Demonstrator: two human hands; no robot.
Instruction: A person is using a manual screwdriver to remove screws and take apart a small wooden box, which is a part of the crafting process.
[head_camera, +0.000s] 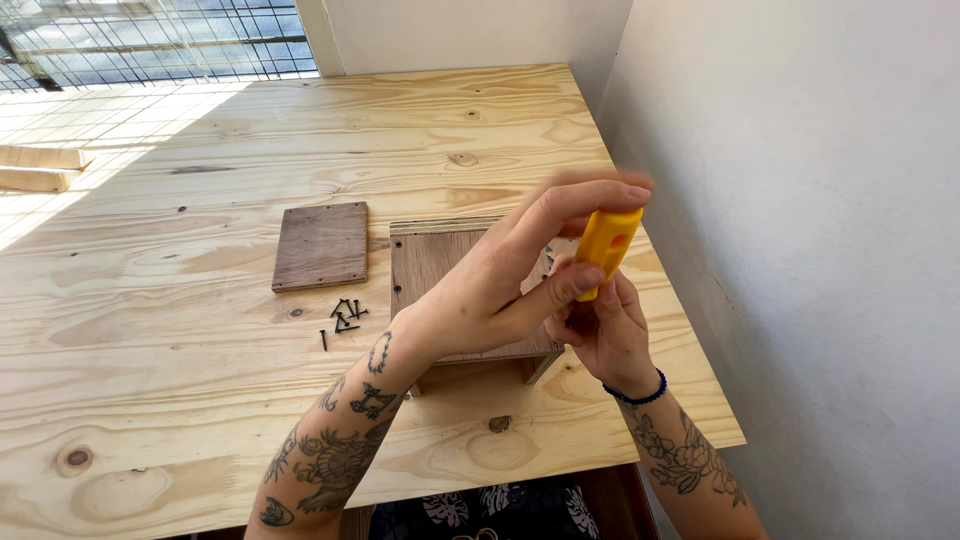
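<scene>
Both hands meet right of centre in the frame on a yellow tool handle (608, 243): the left hand (500, 290) pinches its upper part between thumb and curled fingers, and the right hand (600, 335) closes round its lower end from beneath. So the handle is in the grip of both at once, neither hand nearer, and its long axis tilts up toward the upper right. It is short, stubby bright plastic, held above a brown plywood box (430, 265) on the pale bench (200, 350), with loose black screws (343, 317) and a small brown panel (321, 245) further left.
</scene>
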